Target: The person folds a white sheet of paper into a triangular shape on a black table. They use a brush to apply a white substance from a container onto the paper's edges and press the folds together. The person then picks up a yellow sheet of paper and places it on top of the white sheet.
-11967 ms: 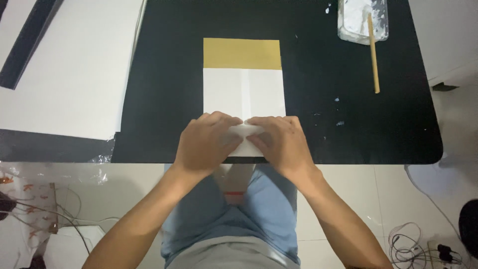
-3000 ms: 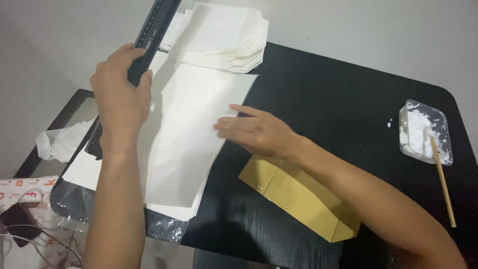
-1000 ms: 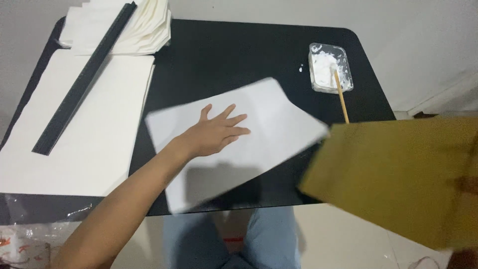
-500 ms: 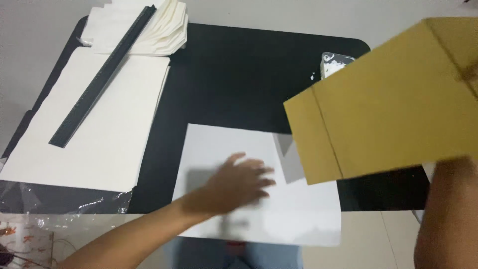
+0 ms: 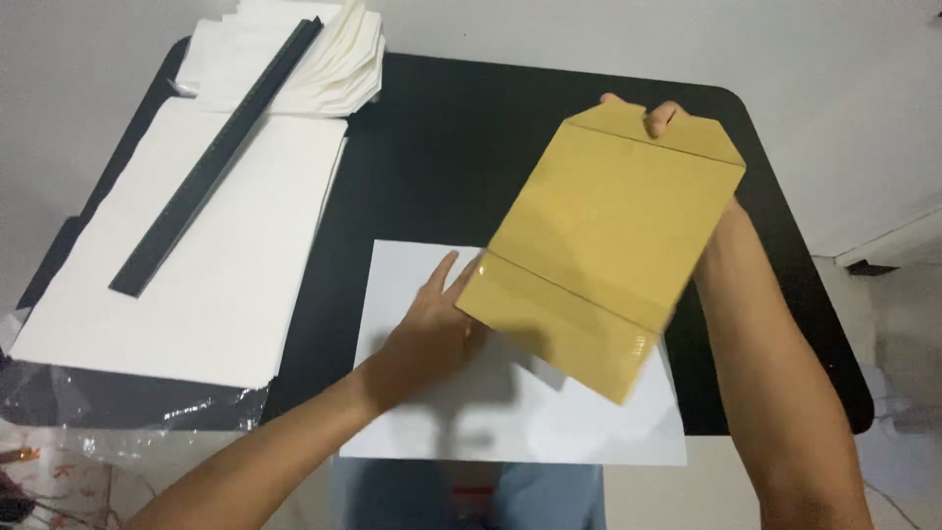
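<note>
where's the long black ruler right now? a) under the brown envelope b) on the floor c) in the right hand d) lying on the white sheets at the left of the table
d: the black ruler lies diagonally on the stack of white sheets at the left, away from both hands.

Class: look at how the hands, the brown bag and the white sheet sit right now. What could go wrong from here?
1. The right hand grips the brown paper bag only at its top flap, so it might swing or slip.
2. The white sheet overhangs the black table edge; under the left hand alone it could slide or crease.
</note>
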